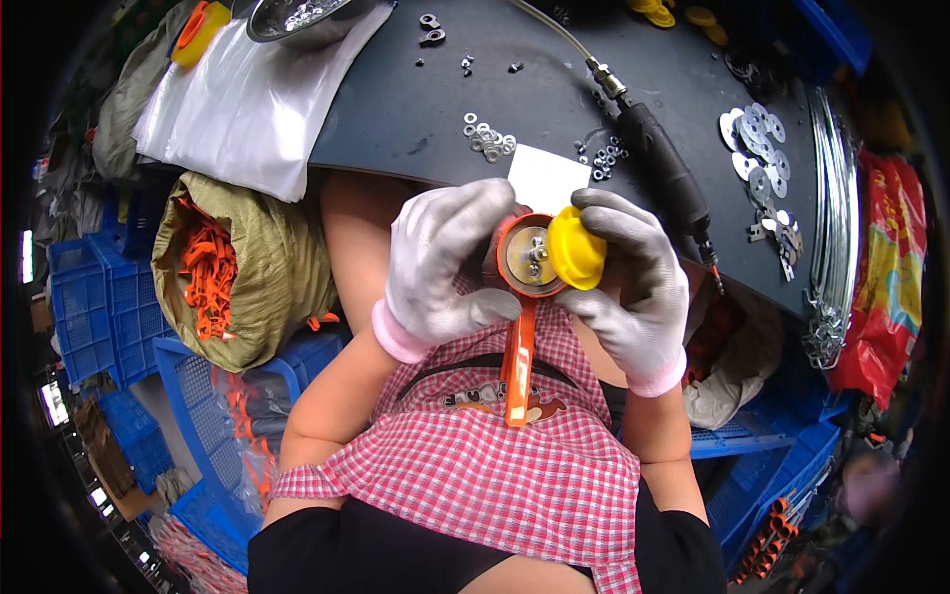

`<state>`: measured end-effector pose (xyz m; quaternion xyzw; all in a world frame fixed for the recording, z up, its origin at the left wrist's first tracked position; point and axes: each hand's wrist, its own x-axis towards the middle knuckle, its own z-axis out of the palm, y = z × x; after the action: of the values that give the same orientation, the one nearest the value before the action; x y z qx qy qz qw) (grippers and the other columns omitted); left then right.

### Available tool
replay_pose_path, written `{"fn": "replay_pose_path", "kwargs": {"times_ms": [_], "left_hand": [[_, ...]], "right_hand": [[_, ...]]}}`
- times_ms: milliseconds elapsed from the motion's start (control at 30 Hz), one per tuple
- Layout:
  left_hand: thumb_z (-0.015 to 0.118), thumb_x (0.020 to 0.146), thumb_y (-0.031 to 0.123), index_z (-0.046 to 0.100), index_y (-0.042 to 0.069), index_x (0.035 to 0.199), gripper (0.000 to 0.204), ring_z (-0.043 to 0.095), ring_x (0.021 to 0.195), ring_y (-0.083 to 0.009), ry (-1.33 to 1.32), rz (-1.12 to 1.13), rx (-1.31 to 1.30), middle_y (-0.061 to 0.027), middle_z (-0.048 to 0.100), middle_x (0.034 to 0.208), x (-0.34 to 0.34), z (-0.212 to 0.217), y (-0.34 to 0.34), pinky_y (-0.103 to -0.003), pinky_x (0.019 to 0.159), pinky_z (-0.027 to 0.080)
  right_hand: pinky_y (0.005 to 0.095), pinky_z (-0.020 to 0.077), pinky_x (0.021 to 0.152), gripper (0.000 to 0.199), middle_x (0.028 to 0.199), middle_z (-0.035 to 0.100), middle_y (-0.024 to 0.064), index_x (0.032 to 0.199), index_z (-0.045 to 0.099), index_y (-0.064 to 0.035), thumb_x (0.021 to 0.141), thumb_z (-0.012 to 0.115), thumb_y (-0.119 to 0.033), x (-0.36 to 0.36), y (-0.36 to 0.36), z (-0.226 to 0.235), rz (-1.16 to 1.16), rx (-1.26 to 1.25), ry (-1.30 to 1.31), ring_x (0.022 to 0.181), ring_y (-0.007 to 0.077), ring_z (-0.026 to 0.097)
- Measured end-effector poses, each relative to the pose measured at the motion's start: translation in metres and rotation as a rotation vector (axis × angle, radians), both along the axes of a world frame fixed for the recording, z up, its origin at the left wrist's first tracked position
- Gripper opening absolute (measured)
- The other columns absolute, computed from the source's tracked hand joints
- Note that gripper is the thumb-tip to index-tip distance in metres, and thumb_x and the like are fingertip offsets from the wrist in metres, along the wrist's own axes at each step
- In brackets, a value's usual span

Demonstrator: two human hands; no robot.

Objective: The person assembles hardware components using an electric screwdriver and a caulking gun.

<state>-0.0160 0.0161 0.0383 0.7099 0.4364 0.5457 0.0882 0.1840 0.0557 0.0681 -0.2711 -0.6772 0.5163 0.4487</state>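
My left hand (435,259), in a white glove, is closed round the side of an orange round housing (519,361) with a long handle pointing toward me. Inside its open round end sits a metal disc (519,259) with small bolts or nuts at the centre. In my right hand (641,292), also gloved, a yellow round cap (578,252) is pinched between thumb and fingers. The cap is tilted and overlaps the right edge of the housing's opening. Behind both hands a white square sheet (549,178) lies at the table's edge.
On the dark table (416,109) lie washers (490,141), nuts (606,158), a black power screwdriver (663,163), metal discs (760,144) and long wires (831,208). A sack of orange parts (247,272) stands left, beside blue crates (109,307). A metal bowl (287,30) is at the far left.
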Motion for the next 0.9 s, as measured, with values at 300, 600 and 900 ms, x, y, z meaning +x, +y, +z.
{"fn": "replay_pose_path", "kwargs": {"times_ms": [300, 600, 900], "left_hand": [[0.075, 0.067, 0.015, 0.062, 0.007, 0.119, 0.054, 0.058, 0.099, -0.0279, -0.146, -0.071, -0.372, -0.0090, 0.063, 0.112, 0.014, 0.010, -0.007, -0.040, 0.091, 0.042], [0.073, 0.066, 0.021, 0.062, 0.004, 0.121, 0.058, 0.053, 0.114, -0.0307, -0.003, -0.154, -0.374, -0.0145, 0.058, 0.119, 0.008, 0.011, 0.003, -0.041, 0.100, 0.040], [0.079, 0.057, 0.022, 0.064, 0.009, 0.112, 0.058, 0.058, 0.110, -0.0327, 0.112, -0.153, -0.253, -0.0078, 0.063, 0.111, 0.005, 0.012, 0.014, -0.044, 0.097, 0.042]], "right_hand": [[0.0423, 0.0414, 0.098, 0.037, 0.119, 0.060, 0.0127, 0.109, 0.067, -0.0085, 0.074, 0.072, -0.019, 0.032, 0.029, 0.018, -0.118, 0.107, -0.460, 0.115, 0.0329, 0.053], [0.0465, 0.0369, 0.103, 0.019, 0.133, 0.055, 0.0087, 0.087, 0.073, -0.0151, 0.071, 0.076, -0.023, 0.004, 0.062, -0.045, -0.647, 0.561, -0.977, 0.129, 0.0372, 0.044], [0.0467, 0.0365, 0.103, 0.011, 0.128, 0.059, 0.0096, 0.079, 0.073, -0.0110, 0.073, 0.072, -0.020, 0.002, 0.066, -0.034, -0.693, 0.820, -1.050, 0.127, 0.0369, 0.046]]}}
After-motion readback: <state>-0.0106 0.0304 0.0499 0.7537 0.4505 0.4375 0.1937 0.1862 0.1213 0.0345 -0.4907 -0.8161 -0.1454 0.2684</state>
